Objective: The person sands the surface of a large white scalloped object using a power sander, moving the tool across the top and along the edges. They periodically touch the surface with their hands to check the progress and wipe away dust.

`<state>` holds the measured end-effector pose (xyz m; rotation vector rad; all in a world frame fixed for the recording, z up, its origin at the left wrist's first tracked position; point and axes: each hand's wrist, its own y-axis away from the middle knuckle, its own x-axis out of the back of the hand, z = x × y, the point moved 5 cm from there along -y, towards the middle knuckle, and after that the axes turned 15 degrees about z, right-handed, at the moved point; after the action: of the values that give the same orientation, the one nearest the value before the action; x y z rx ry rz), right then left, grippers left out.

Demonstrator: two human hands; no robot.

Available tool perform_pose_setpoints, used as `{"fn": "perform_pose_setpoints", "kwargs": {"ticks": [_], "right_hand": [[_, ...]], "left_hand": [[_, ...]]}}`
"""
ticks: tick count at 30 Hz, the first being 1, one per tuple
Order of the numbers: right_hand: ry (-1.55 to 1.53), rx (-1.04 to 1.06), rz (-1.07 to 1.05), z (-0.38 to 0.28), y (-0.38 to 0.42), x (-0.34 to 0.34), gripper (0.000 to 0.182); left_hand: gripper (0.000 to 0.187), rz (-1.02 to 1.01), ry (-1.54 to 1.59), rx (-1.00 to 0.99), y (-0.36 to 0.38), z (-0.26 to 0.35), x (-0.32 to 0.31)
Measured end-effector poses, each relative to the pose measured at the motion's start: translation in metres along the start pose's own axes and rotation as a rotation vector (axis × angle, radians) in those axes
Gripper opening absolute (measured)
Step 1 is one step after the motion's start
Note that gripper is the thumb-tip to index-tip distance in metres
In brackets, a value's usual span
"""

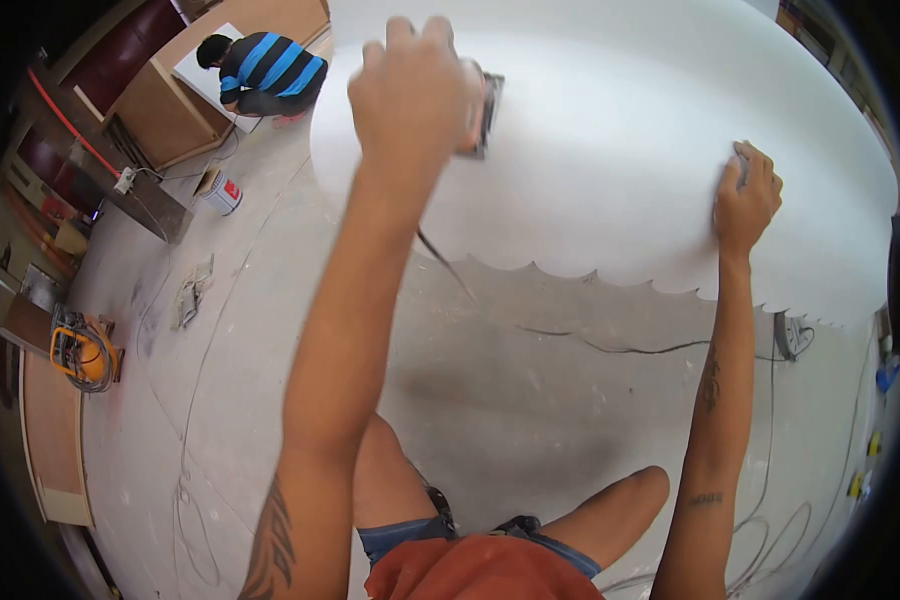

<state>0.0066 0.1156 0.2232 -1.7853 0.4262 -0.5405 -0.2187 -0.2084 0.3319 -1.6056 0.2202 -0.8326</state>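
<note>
A large white panel [610,130] with a scalloped lower edge spreads out in front of me. My left hand [410,95] grips a power sander [488,115], its orange body and dark base pressed against the panel's left part. Below that hand a black cord [445,262] hangs down. Over on the right side of the panel, my right hand [752,205] rests with curled fingers. Something small and greyish [742,172] shows between its thumb and fingers, too little to name.
A person [270,72] in a striped shirt crouches by a wooden cabinet [165,115] at upper left. A paint bucket [220,192], an orange-yellow compressor-like machine [85,352] and a crumpled cloth [192,292] stand or lie on the floor. Cords run across it, one to a dark device [792,336].
</note>
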Motion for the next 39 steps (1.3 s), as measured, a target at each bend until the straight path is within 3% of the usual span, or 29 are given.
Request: {"fn": "perform_pose_setpoints", "kwargs": {"ticks": [2,4,8,14,18,21,24,29,34,36,39], "right_hand": [[-0.003,-0.010,-0.001,-0.002,0.000,0.000,0.026],[0.010,-0.015,-0.009,0.001,0.003,-0.002,0.026],[-0.011,-0.038,-0.017,0.003,0.002,-0.003,0.026],[-0.009,-0.025,-0.013,0.002,0.002,-0.001,0.026],[-0.013,-0.016,0.017,0.006,0.002,-0.003,0.026],[-0.011,0.005,0.018,0.002,0.003,0.000,0.026],[-0.015,-0.001,0.006,0.002,0.002,-0.001,0.026],[-0.002,-0.020,0.005,0.001,0.005,0.000,0.026],[-0.001,-0.041,0.009,0.004,0.004,-0.003,0.027],[-0.003,-0.041,0.004,0.004,0.006,-0.003,0.027],[-0.006,-0.035,0.002,0.005,0.005,-0.003,0.027]], "left_hand": [[0.027,-0.090,-0.083,-0.110,-0.036,-0.003,-0.032],[0.042,-0.437,-0.082,-0.006,-0.069,0.007,-0.038],[0.033,-0.274,-0.056,-0.047,-0.079,0.005,-0.058],[0.026,-0.063,-0.038,-0.067,-0.010,0.010,-0.010],[0.029,0.145,0.138,0.027,0.049,0.015,0.034],[0.032,0.041,0.163,0.137,0.091,0.015,0.042],[0.031,0.070,0.146,0.128,0.092,0.015,0.042],[0.028,0.032,0.028,0.019,0.015,0.013,0.008],[0.033,-0.207,-0.043,-0.083,-0.070,0.013,-0.044],[0.032,-0.279,-0.042,-0.084,-0.084,0.011,-0.061],[0.030,-0.199,-0.017,-0.032,-0.078,0.016,-0.056]]}}
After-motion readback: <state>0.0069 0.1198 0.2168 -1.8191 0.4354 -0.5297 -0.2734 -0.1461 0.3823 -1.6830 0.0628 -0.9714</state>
